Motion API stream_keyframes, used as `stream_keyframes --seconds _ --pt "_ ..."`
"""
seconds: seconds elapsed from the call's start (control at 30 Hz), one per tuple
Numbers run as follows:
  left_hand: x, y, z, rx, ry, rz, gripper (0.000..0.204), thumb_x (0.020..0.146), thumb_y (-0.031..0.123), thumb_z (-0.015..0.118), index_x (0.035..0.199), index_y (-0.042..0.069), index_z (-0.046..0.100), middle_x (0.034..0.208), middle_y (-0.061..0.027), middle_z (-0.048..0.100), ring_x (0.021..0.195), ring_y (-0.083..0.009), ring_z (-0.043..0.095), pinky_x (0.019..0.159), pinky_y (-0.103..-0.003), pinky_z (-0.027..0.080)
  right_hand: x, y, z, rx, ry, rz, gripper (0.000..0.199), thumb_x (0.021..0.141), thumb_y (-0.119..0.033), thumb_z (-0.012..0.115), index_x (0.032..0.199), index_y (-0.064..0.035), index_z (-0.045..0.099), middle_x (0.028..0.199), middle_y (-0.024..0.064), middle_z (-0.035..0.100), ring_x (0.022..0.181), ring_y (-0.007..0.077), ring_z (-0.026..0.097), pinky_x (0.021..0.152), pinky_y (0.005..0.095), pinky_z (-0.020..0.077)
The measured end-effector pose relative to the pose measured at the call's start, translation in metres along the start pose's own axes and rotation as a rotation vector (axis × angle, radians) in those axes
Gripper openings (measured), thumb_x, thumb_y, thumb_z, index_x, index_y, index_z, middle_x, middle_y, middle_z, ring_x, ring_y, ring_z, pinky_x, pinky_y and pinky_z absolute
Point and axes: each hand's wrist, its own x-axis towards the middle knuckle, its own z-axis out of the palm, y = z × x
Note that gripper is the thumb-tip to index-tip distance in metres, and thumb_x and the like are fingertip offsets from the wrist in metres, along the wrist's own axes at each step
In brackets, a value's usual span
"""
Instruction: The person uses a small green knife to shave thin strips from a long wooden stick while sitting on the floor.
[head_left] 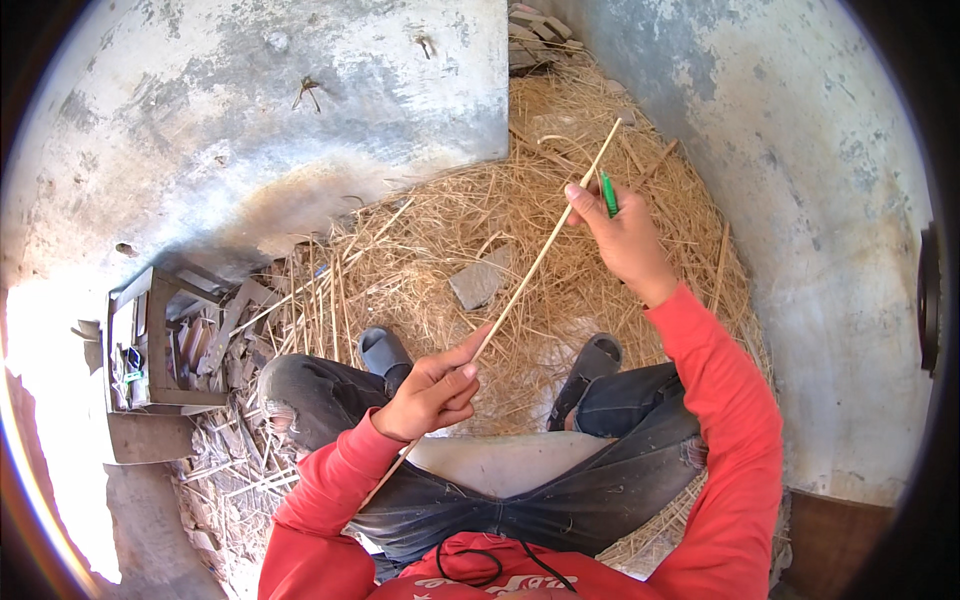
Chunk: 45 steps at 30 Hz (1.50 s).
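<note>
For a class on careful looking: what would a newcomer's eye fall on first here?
Bright red sleeves probably come first, reaching in from the lower edge. The left hand and right hand hold a long pale stick slanting up to the right; a small green object sits in the right hand too. Golden straw lies thickly beyond them.

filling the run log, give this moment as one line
left hand: holding thin pale wood-like stick | right hand: holding stick and slim green object | nearby: straw-coloured strips
</note>
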Motion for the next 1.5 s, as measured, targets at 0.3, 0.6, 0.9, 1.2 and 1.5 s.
stream_keyframes --seconds 0.3,0.6,0.9,1.2,1.5 --pt "0.001 -0.002 -0.004 0.003 0.072 0.047 0.058 0.112 0.011 0.043 0.167 0.012 0.022 0.069 0.0066 0.026 0.055 -0.0055 0.022 0.050 -0.022 0.025 -0.011 -0.015 0.004 -0.323 -0.155 -0.115 0.048 0.101 -0.049 0.064 0.091 -0.0026 0.066 0.062 0.0058 0.057 0.058 0.0178 0.056 0.057 0.0339 0.0463" --pt "0.005 0.002 -0.003 0.121 0.120 0.113 0.059 0.111 0.008 0.044 0.166 0.008 0.023 0.067 0.0060 0.029 0.054 -0.0056 0.025 0.049 -0.023 0.025 -0.063 -0.031 0.035 -0.483 -0.507 -0.137 0.050 0.106 -0.048 0.050 0.106 -0.0018 0.070 0.071 0.0218 0.066 0.066 0.0399 0.068 0.062 0.0505 0.0506" --pt "0.001 -0.005 -0.010 0.206 0.153 0.117 0.057 0.112 0.012 0.046 0.165 0.009 0.026 0.067 0.0070 0.029 0.052 -0.0036 0.026 0.050 -0.022 0.027 -0.062 -0.015 0.046 -0.431 -0.467 -0.187 0.057 0.108 -0.050 0.047 0.106 0.0018 0.070 0.068 0.0231 0.065 0.065 0.0419 0.067 0.065 0.0513 0.0525" --pt "-0.006 -0.003 -0.007 0.252 0.190 0.081 0.059 0.109 0.005 0.046 0.164 0.003 0.026 0.068 0.0057 0.035 0.055 -0.0052 0.031 0.052 -0.024 0.029 -0.017 -0.012 0.015 -0.466 -0.376 -0.079 0.065 0.109 -0.057 0.039 0.115 -0.0001 0.070 0.075 0.0252 0.069 0.070 0.0422 0.071 0.067 0.0522 0.0547" --pt "-0.006 0.000 -0.006 0.289 0.154 0.120 0.058 0.108 0.004 0.046 0.163 0.000 0.028 0.066 0.0062 0.036 0.055 -0.0043 0.031 0.052 -0.024 0.030 0.000 0.005 0.004 -0.406 -0.238 -0.149 0.069 0.109 -0.058 0.038 0.113 0.0027 0.071 0.080 0.0267 0.070 0.076 0.0395 0.073 0.069 0.0492 0.0561"
